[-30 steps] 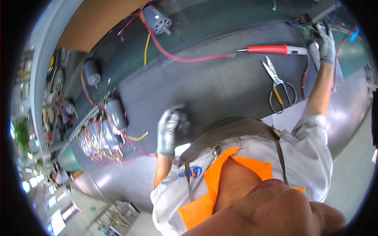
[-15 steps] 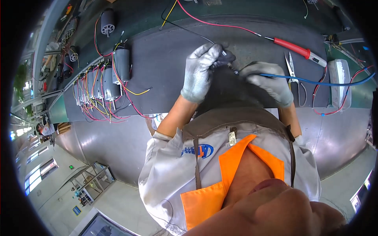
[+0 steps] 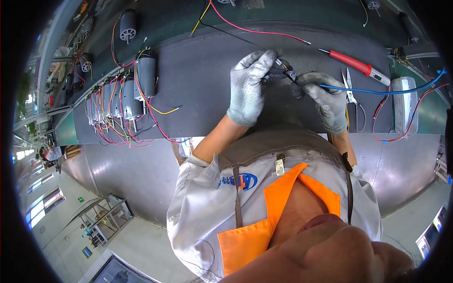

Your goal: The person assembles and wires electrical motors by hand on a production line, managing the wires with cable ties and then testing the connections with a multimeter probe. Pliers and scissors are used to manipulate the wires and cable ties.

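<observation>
My left hand (image 3: 249, 87), in a grey-white glove with dark fingertips, is closed on a black wire (image 3: 232, 34) near its end. The wire comes in from the far side of the bench. Close by on the right, my right hand (image 3: 329, 103), gloved too, has its fingers curled round the end of a blue cable (image 3: 382, 91). A small shiny piece (image 3: 292, 75) shows between the two hands; its kind is too small to tell. Right of it, a red wire (image 3: 269, 31) ends in a small metal terminal, lying loose.
A red tool with a thin metal tip (image 3: 351, 62), scissors (image 3: 348, 87) and a clear plastic box (image 3: 406, 120) lie to the right. Several grey motors (image 3: 146, 78) with coloured leads stand at the left. Another motor (image 3: 128, 24) is farther back.
My left hand has shifted right, toward my right hand, with the black wire in its fingers. The right fingers have turned slightly, and the shiny piece between the hands shows more clearly.
</observation>
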Demonstrator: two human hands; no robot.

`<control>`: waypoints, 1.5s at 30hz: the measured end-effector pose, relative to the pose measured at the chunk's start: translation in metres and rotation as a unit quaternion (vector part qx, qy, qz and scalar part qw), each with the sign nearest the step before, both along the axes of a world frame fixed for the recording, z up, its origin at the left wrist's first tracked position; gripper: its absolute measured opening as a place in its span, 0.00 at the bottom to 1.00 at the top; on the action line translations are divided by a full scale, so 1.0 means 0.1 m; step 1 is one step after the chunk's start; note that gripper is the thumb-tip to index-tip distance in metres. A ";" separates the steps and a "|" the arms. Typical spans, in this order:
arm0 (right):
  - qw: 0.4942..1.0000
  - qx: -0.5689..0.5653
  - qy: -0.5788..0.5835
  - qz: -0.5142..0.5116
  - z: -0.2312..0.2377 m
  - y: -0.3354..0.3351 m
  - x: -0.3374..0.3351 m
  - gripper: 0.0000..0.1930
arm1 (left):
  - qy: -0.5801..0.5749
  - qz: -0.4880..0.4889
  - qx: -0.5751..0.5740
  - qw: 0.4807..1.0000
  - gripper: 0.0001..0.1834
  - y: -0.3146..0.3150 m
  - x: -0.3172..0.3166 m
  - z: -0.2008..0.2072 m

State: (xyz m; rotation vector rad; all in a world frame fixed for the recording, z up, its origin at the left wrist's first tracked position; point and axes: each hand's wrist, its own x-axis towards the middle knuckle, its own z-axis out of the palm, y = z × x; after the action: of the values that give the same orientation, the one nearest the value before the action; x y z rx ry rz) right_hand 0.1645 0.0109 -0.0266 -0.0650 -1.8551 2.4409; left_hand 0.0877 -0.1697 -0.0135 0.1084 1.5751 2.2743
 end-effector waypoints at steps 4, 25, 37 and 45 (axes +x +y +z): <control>1.000 -0.001 0.006 -0.009 -0.04 0.01 -0.02 0.11 | -0.044 0.005 0.038 0.998 0.14 0.03 0.01 0.00; 0.996 -0.021 -0.031 -0.084 -0.19 -0.12 -0.07 0.11 | 0.006 0.050 0.048 0.998 0.13 0.20 0.12 -0.29; 0.608 0.790 -0.068 -0.034 -0.28 2.60 0.12 0.29 | -0.074 0.044 0.202 0.976 0.12 0.13 -0.05 -0.40; 0.924 0.361 -0.117 0.039 -0.22 1.71 -1.00 0.25 | 0.002 0.040 0.052 0.998 0.14 -0.07 0.02 -0.45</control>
State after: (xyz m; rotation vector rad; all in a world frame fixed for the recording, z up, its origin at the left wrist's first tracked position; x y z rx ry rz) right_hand 0.0640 0.1819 -0.0482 -0.2475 -2.7816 1.6845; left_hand 0.0897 -0.1767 -0.0589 0.0785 1.4877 2.4194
